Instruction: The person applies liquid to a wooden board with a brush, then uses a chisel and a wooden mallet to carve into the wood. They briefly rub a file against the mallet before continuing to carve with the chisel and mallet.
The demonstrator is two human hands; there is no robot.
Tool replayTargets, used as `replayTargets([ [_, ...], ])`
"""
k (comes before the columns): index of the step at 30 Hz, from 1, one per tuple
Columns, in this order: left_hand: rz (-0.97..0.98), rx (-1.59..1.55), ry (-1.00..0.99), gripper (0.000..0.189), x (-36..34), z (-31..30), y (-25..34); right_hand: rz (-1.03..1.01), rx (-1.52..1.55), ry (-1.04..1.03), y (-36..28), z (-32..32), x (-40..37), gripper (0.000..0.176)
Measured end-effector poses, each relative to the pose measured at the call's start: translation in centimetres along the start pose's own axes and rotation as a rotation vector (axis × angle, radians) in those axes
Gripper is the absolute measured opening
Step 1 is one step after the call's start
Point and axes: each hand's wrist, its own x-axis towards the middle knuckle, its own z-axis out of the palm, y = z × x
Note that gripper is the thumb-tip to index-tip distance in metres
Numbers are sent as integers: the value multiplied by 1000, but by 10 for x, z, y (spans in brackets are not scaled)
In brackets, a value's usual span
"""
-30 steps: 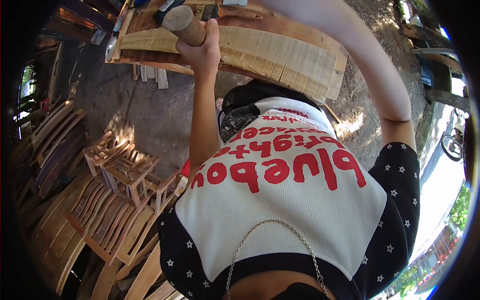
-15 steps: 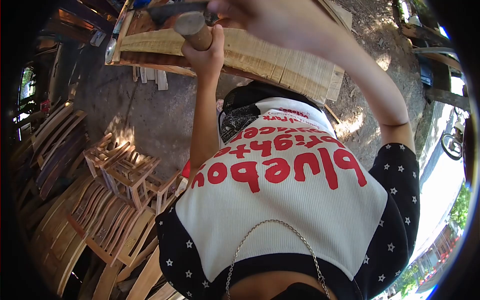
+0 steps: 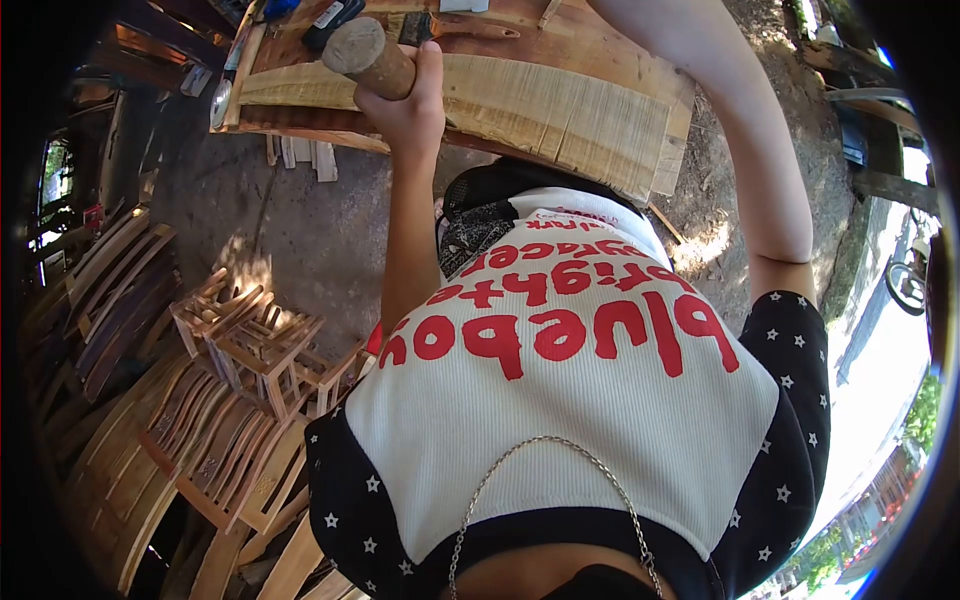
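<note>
**A tight grip, held high**

The left hand [image 3: 408,105] was wrapped round the wooden handle [image 3: 362,52], fingers fully closed, just above the pale plank [image 3: 560,112]. Stiff, round wood, likely head-heavy and best gripped near its end. The right hand was out of frame.

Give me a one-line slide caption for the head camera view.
Left hand grips a round wooden handle at a workbench bearing a pale plank; wooden stools stand on the ground.
</note>
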Motion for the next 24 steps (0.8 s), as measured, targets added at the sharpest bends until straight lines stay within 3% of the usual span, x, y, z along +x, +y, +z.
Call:
replayTargets([
  [2,33,15,-11,20,1,0,-2,18,-11,-30,1,-1,-1,47],
  [8,-7,53,26,20,-9,3,-14,-105,-1,179,-1,1,2,48],
  [10,55,57,34,19,-11,3,-16,-201,211,333,-3,11,9,47],
  [11,-10,16,66,17,-12,2,-13,-268,138,502,-13,31,5,47],
  [12,-73,-24,100,15,-12,2,-8,-140,145,209,-11,25,4,47],
  [14,-36,-49,59,14,-11,-1,10,-203,-75,19,2,35,3,46],
  [20,41,-156,68,13,-3,6,22,-121,119,94,-3,21,6,45],
  [24,-11,-65,54,15,-7,9,11,-193,58,113,2,20,0,46],
])
